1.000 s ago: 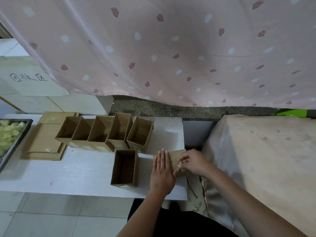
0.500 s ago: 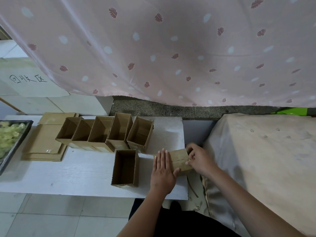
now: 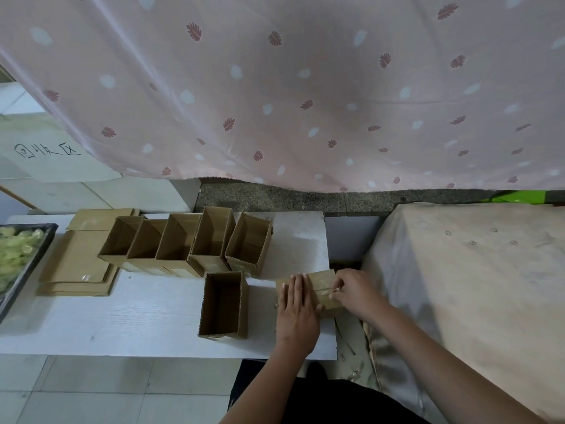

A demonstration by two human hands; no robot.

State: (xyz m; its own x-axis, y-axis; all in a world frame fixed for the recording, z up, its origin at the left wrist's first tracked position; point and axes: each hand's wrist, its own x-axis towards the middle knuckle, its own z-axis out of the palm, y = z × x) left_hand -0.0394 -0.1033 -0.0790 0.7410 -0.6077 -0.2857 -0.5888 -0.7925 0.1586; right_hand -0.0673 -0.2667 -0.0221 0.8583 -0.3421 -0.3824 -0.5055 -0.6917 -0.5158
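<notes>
The small box [image 3: 321,284] lay in the lower middle of the frame, at the right end of the white desk [image 3: 137,316]; it was a closed brown cardboard block, its top flaps meeting in a straight seam, with a glossy sheen of clear tape [image 3: 332,290] over that seam. The left hand [image 3: 298,304] lay flat on the box's left half, fingers straight and together, pressing down; the right hand [image 3: 354,293] sat just beside it at the box's right half, fingers curled and pinching the tape at the seam; the two hands were near each other but not touching.

The cardboard looked matte and corrugated at its cut edges; the desk had a pale, faintly grained top. Just left of the small box stood an open box [image 3: 223,304], a tall rectangle with its mouth up; behind it a row of boxes [image 3: 183,243], five of them, leaned side by side. A stack of flat cardboard [image 3: 76,264] lay at middle left, and a dark tray [image 3: 36,255] of yellow-green pieces [image 3: 12,249] sat at the left edge. A pink curtain [image 3: 305,87] printed with leaves filled the upper frame; a creased beige cloth [image 3: 474,286] covered the surface at right.

Half a second earlier the right hand had cupped the box's far right end; it had since come in to the seam, while the left hand had stayed flat in place.
</notes>
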